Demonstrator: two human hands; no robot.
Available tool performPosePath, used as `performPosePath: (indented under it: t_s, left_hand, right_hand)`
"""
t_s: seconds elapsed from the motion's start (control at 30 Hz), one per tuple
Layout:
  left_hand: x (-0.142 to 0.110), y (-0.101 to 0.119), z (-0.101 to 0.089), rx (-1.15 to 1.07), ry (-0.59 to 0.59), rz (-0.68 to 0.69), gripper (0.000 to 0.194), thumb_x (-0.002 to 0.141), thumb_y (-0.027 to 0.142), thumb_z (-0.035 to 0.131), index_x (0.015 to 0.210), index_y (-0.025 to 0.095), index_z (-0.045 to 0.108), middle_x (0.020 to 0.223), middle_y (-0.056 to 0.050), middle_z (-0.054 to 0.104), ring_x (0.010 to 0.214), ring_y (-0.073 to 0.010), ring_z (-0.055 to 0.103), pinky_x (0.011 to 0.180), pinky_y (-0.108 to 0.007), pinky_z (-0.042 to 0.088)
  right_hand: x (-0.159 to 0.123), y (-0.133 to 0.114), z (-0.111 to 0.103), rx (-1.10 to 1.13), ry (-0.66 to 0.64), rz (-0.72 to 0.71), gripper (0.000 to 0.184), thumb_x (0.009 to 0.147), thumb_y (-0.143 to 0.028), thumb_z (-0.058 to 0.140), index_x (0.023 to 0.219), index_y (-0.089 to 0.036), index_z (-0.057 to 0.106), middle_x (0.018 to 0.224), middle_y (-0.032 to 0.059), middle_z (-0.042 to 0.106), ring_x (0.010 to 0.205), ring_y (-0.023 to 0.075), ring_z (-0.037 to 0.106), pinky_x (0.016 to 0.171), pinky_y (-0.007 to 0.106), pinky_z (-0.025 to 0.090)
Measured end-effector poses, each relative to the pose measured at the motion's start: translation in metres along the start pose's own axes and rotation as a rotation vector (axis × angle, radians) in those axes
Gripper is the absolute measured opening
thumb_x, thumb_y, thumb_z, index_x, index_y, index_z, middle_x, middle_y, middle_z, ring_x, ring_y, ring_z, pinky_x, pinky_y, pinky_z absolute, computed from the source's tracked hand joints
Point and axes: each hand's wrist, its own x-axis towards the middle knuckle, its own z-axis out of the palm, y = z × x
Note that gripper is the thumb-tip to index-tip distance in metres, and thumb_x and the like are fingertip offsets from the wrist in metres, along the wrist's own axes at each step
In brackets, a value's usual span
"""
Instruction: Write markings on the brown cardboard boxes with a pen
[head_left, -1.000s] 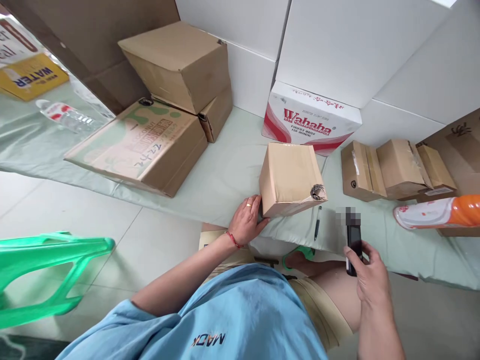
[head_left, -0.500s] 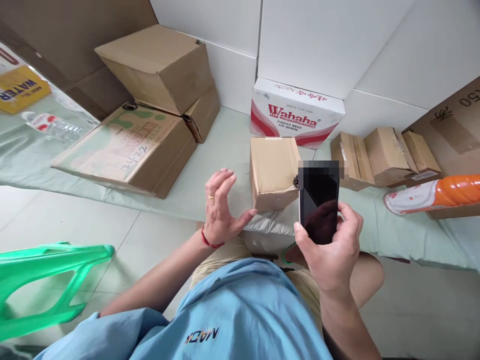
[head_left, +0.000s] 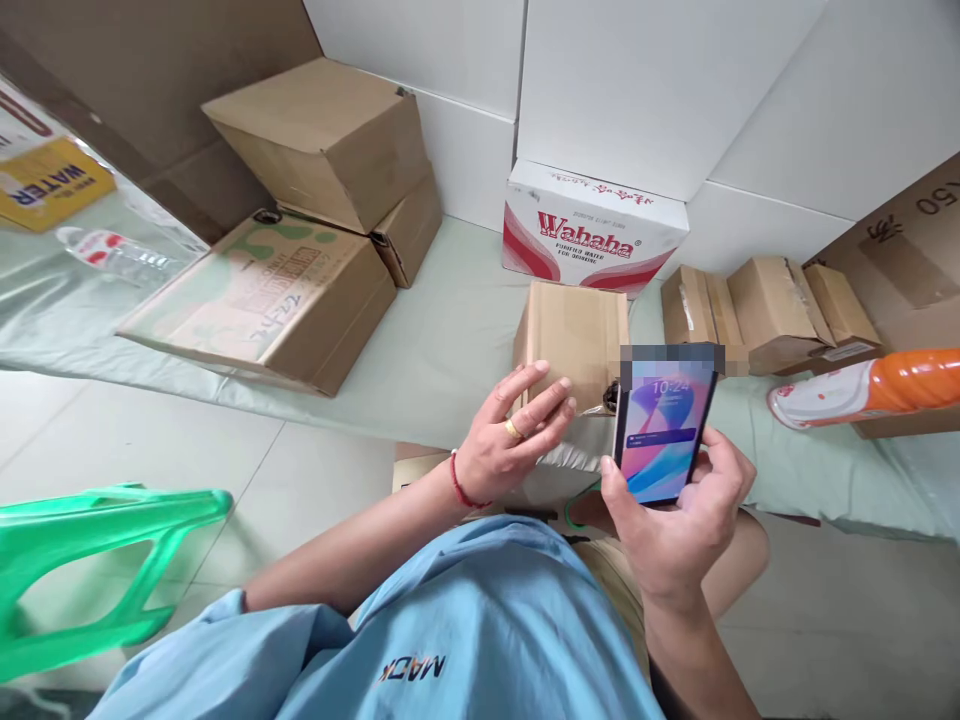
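Note:
A smartphone [head_left: 666,430] is gripped in my right hand [head_left: 679,530], its lit screen turned up toward me and showing 10:24. My left hand [head_left: 517,435], with a ring and a red cord at the wrist, is spread at the near side of a small cardboard box [head_left: 574,330]. Its fingers overlap the front of this box; whether they press on it I cannot tell. The phone covers part of the box's right side, where a dark hole shows at the corner.
Behind stands a white and red Wahaba carton [head_left: 592,235]. Stacked cardboard boxes [head_left: 322,150] are at left, several small boxes [head_left: 772,305] at right. An orange-topped bottle [head_left: 862,390] lies at the right, a clear bottle [head_left: 120,255] at far left. A green stool [head_left: 112,580] stands on the floor.
My left hand has moved right, over the front of the small box. The phone's screen has gone from dark to lit, and the phone has shifted slightly right and down. The small box has shifted right.

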Motion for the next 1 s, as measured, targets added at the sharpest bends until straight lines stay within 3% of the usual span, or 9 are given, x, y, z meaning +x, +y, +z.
performPosePath:
  t_s: [0.13,0.33,0.5,0.63,0.77,0.83,0.9,0.97,1.0]
  left_hand:
    - [-0.007,-0.018,0.027,0.003,-0.077,-0.073,0.032,0.108,0.022,0.062,0.134,0.038,0.07,0.133,-0.004,0.08,0.135,-0.0252,0.073,0.113,-0.05,0.063]
    - [-0.002,-0.018,0.06,-0.106,-0.216,-0.181,0.031,0.103,0.02,0.067,0.12,0.044,0.076,0.121,-0.004,0.08,0.118,-0.0267,0.075,0.107,-0.058,0.056]
    - [0.023,-0.042,0.078,-0.227,-0.38,-0.24,0.024,0.107,0.027,0.057,0.112,0.04,0.076,0.119,-0.003,0.079,0.128,-0.027,0.07,0.118,-0.066,0.046]
    - [0.028,-0.078,0.09,-0.258,-0.473,-0.234,0.022,0.106,0.035,0.054,0.098,0.036,0.075,0.117,-0.003,0.078,0.128,-0.0244,0.068,0.119,-0.058,0.05]
    - [0.028,-0.105,0.104,-0.225,-0.439,-0.299,0.025,0.105,0.035,0.056,0.122,0.03,0.075,0.143,-0.014,0.07,0.15,-0.0339,0.052,0.124,-0.065,0.041]
    - [0.037,-0.113,0.115,-0.208,-0.368,-0.337,0.043,0.1,0.04,0.071,0.141,0.028,0.068,0.16,-0.018,0.055,0.162,-0.0394,0.037,0.129,-0.068,0.033]
    - [0.051,-0.117,0.128,-0.235,-0.306,-0.394,0.08,0.087,0.049,0.087,0.157,0.025,0.056,0.17,-0.02,0.042,0.165,-0.043,0.029,0.131,-0.066,0.032]
    - [0.065,-0.119,0.139,-0.313,-0.292,-0.492,0.105,0.08,0.059,0.092,0.165,0.021,0.044,0.169,-0.024,0.039,0.163,-0.0427,0.032,0.131,-0.063,0.035]
    - [0.071,-0.119,0.144,-0.355,-0.304,-0.568,0.107,0.083,0.064,0.088,0.167,0.019,0.039,0.166,-0.025,0.041,0.161,-0.0409,0.036,0.13,-0.061,0.036]
  right_hand:
    - [-0.004,0.01,0.002,-0.016,0.048,0.025,0.092,0.077,-0.061,0.091,0.148,-0.018,0.053,0.131,0.0165,0.056,0.109,0.0311,0.065,0.09,0.053,0.064]
    - [-0.007,0.019,0.005,-0.035,0.074,0.02,0.093,0.077,-0.063,0.09,0.148,-0.016,0.052,0.13,0.0171,0.055,0.111,0.032,0.067,0.085,0.048,0.065]
    - [-0.01,0.027,0.004,-0.043,0.047,0.045,0.091,0.079,-0.064,0.088,0.149,-0.019,0.05,0.132,0.0167,0.054,0.116,0.0334,0.064,0.089,0.053,0.064]
    - [-0.011,0.032,0.006,-0.044,0.047,0.044,0.09,0.079,-0.064,0.088,0.147,-0.018,0.051,0.132,0.0169,0.054,0.113,0.0326,0.065,0.091,0.054,0.062]
    - [-0.011,0.037,0.012,-0.066,0.055,0.057,0.092,0.076,-0.065,0.089,0.145,-0.016,0.053,0.13,0.0171,0.056,0.111,0.0324,0.065,0.093,0.055,0.061]
    - [-0.008,0.04,0.015,-0.063,0.049,0.095,0.091,0.076,-0.066,0.088,0.144,-0.017,0.052,0.129,0.0162,0.056,0.112,0.0323,0.065,0.092,0.053,0.061]
    - [-0.004,0.043,0.018,-0.05,0.038,0.149,0.09,0.077,-0.068,0.086,0.144,-0.019,0.051,0.13,0.015,0.056,0.112,0.0316,0.066,0.091,0.052,0.062]
    - [0.001,0.048,0.019,-0.039,0.037,0.207,0.091,0.076,-0.069,0.085,0.144,-0.02,0.05,0.132,0.0146,0.057,0.11,0.0305,0.067,0.088,0.05,0.063]
    - [0.003,0.05,0.018,-0.036,0.042,0.236,0.091,0.076,-0.07,0.084,0.144,-0.021,0.049,0.133,0.0148,0.057,0.108,0.0298,0.069,0.087,0.049,0.064]
